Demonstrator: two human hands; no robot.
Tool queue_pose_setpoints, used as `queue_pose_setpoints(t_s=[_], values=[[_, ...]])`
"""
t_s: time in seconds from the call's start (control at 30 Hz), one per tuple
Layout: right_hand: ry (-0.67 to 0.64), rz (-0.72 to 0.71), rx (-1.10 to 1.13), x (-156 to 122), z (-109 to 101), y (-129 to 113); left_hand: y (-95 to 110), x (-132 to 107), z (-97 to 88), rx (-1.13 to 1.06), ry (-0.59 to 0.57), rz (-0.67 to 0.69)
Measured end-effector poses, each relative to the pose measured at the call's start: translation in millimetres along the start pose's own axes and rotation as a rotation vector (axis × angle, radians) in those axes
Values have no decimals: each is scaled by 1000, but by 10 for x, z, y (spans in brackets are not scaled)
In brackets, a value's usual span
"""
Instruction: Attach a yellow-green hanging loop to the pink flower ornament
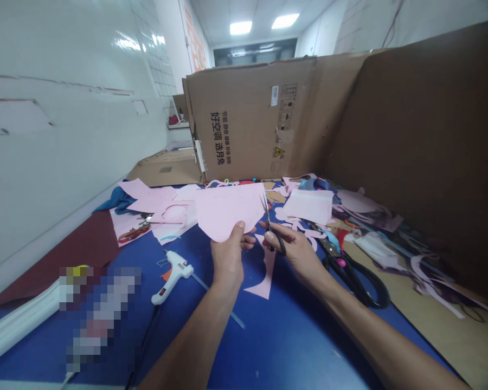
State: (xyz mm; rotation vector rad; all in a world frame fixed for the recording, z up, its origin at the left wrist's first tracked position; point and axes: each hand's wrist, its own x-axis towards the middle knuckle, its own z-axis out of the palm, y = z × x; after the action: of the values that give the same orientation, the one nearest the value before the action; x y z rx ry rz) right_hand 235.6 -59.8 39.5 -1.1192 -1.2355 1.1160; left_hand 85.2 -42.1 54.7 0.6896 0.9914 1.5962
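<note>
My left hand (229, 257) grips a sheet of pink paper (230, 208) by its lower edge, thumb on top. The sheet has a straight far edge and a rounded lower left corner. In my right hand (295, 249) is a pair of small scissors (274, 233) with black handles. Their blades point up and away, slightly apart, at the right edge of the sheet. A curved pink offcut (264, 276) hangs or lies just below the scissors; whether it is still joined to the sheet I cannot tell.
A white glue gun (173, 276) lies left on the blue table (244, 363). Large black-handled scissors (361, 281) rest at right. Pink paper pieces (150, 197) and scraps (390, 249) spread along the back and right. Cardboard (252, 124) walls the far side.
</note>
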Motion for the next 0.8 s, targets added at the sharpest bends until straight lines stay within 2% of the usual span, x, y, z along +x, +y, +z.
queue_pose_setpoints(t_s=[0.8], values=[[13,6,-7,17,-2,26,-2,18,-24,6,3,9]])
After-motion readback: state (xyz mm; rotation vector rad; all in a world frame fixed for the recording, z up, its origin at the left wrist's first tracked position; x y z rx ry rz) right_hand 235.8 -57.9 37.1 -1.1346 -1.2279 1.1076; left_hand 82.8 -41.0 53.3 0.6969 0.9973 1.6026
